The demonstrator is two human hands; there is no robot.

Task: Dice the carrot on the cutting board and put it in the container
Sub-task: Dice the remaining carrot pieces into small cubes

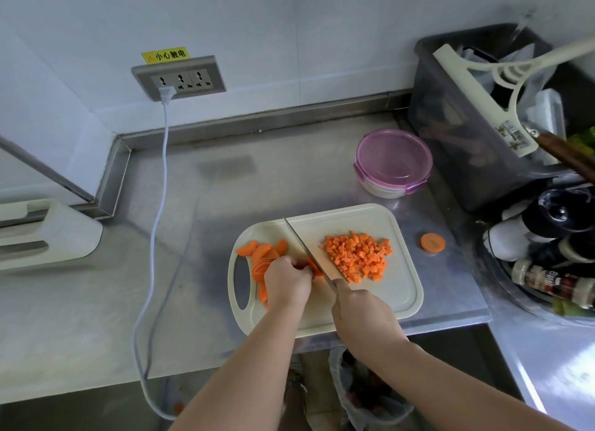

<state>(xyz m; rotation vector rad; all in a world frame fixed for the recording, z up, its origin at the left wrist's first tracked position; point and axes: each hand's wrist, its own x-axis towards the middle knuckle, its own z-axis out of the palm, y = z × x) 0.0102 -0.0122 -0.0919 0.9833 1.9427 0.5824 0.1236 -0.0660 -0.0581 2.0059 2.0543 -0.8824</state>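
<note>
Steel counter [80,318] filled the corner | white cable [154,237] hung from wall socket [180,79], far left | grey bin [457,134] held cream squeegee [476,95], far right | spice jars [553,284] lay near right | white appliance [48,234] sat left

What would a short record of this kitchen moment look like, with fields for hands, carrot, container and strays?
left hand: pins carrot slices on the left of the cutting board, beside the blade
right hand: grips the knife, tip pointing away
diced carrot: heaped right of the blade
container: purple lid on, behind the board on the steel counter
stray slice: on the counter, right of the board
</note>
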